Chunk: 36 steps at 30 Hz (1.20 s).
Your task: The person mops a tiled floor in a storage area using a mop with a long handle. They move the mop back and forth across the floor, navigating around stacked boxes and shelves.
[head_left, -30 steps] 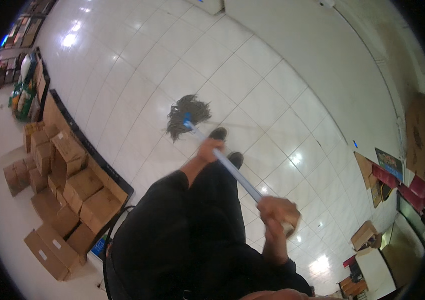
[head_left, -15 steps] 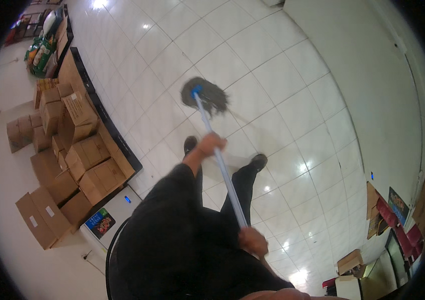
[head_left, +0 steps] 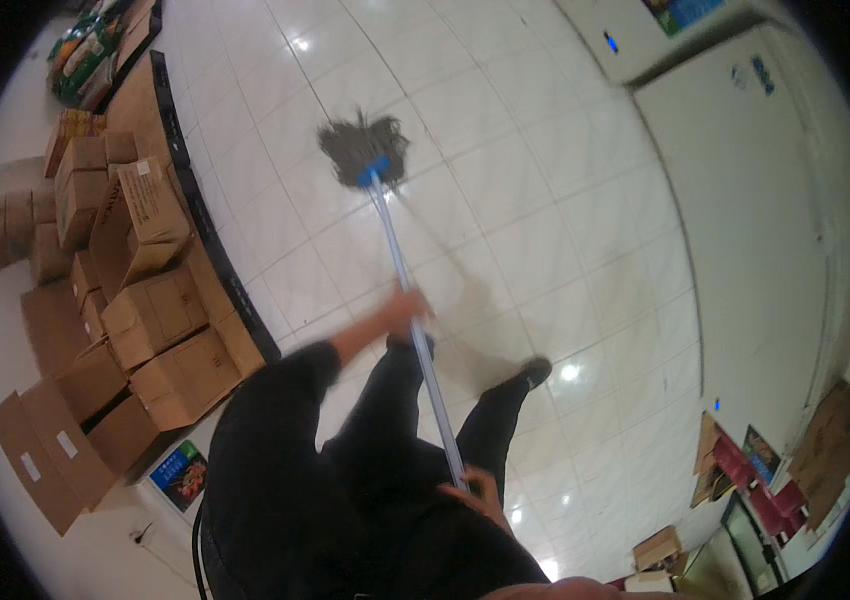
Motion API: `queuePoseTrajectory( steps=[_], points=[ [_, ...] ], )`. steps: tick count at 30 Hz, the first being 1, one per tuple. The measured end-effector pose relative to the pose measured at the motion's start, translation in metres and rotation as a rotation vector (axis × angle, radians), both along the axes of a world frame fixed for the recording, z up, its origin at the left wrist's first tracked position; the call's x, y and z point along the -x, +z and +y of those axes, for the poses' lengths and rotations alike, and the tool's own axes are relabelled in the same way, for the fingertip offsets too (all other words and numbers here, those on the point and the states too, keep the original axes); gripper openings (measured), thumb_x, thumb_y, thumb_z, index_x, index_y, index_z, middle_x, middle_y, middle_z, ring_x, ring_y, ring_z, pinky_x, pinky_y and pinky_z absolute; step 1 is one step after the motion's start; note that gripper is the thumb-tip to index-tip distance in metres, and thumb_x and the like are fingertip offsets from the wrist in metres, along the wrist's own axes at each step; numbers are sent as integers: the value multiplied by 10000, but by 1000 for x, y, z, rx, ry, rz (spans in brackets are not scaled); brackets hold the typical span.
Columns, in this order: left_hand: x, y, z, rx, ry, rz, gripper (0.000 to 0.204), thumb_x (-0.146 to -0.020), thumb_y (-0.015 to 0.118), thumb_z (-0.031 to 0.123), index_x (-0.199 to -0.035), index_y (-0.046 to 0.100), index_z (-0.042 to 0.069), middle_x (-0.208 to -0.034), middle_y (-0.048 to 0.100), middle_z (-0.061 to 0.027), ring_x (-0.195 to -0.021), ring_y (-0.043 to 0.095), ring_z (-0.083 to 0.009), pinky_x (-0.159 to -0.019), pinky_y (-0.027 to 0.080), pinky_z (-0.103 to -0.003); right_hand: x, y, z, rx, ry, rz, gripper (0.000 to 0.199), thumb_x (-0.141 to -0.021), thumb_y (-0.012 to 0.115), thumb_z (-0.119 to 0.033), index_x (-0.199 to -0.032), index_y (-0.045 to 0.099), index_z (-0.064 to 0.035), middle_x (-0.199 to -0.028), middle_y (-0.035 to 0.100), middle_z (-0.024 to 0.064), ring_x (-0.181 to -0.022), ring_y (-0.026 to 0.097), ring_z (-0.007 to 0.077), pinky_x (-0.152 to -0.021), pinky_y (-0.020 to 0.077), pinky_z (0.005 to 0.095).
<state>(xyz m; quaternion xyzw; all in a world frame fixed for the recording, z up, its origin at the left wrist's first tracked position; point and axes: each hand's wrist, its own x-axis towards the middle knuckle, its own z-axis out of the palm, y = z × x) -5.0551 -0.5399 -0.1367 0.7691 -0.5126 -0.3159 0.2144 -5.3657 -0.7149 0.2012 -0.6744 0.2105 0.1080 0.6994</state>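
A string mop with a grey head (head_left: 363, 145) and a blue connector lies against the pale tiled floor. Its light metal handle (head_left: 391, 235) slants back toward my body. Midway along the handle, my left hand (head_left: 405, 308) is wrapped round it, slightly blurred. Close to my body, my right hand (head_left: 480, 495) curls round the handle's upper end. The strands fan out on the far side of the connector. Below the handle show my dark-clad legs and a dark shoe (head_left: 537, 372).
Cardboard boxes (head_left: 160, 310) are stacked along the left on a low black-edged platform (head_left: 170, 110), with green bags (head_left: 85, 65) farther off. A long white chest-like appliance (head_left: 745, 200) stands along the right. More cartons (head_left: 657, 548) lie at the lower right.
The mop head has swung left and slightly away; its strands, trailing rightward before, now spread on the far side. Both hands moved with the handle. The view has shifted, showing more white appliances.
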Motion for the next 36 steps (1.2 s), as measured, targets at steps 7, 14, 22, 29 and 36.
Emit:
queuePoseTrajectory(
  steps=[7,14,22,29,36],
  points=[
    [163,195,-56,177,-4,487,452,-636,862,194,-1043,710,317,-1082,657,108,-1315,472,-250,-975,110,-840,45,119,19,138,199,923,368,-946,556,-87,-1292,431,-99,-910,624,91,-809,599,220,-822,451,397],
    [-4,62,-31,-56,7,-23,195,-868,653,226,-1034,749,266,-1403,575,-21,-1497,278,-297,-1127,-20,-803,-132,56,59,26,85,882,592,-1042,477,-148,-1604,291,-158,-845,599,29,-681,565,113,-638,487,289],
    [-261,0,-62,-540,223,-783,223,-919,596,250,-1074,749,206,-1429,576,-50,-1522,254,-324,-1160,62,-765,-335,-134,48,-363,-157,633,544,-1084,432,-257,-1605,278,-231,-615,396,-31,-457,390,85,-389,350,243],
    [15,95,-72,-186,-273,112,135,-834,631,211,-793,747,153,-831,697,-41,-1011,657,-246,-1049,69,-885,-52,45,8,178,216,876,558,-1079,447,-346,-1605,282,-263,-795,652,102,-619,613,196,-618,512,368],
    [23,101,-10,-166,-161,116,102,-832,670,280,-846,735,202,-812,677,-32,-993,656,-243,-1054,70,-881,-52,65,36,93,253,846,588,-1056,490,-216,-1604,278,-200,-1249,623,191,-1055,635,223,-911,494,321]
  ],
)
